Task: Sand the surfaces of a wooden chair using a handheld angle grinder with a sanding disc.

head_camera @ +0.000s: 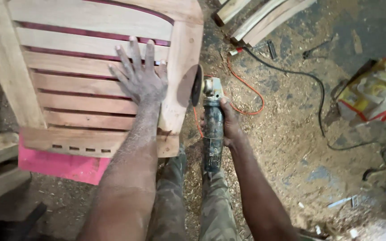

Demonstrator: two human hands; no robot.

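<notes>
Floor: sawdust all over; black cable and orange cord trail across it.
Slatted wooden frame: bare timber, leaning at left over a pink board.
Left hand: flat on the slats, fingers spread, grip wide, holding nothing.
Right hand: grip wrapped round the grinder body.
Angle grinder: just right of the frame; disc against the frame's right edge post.
</notes>
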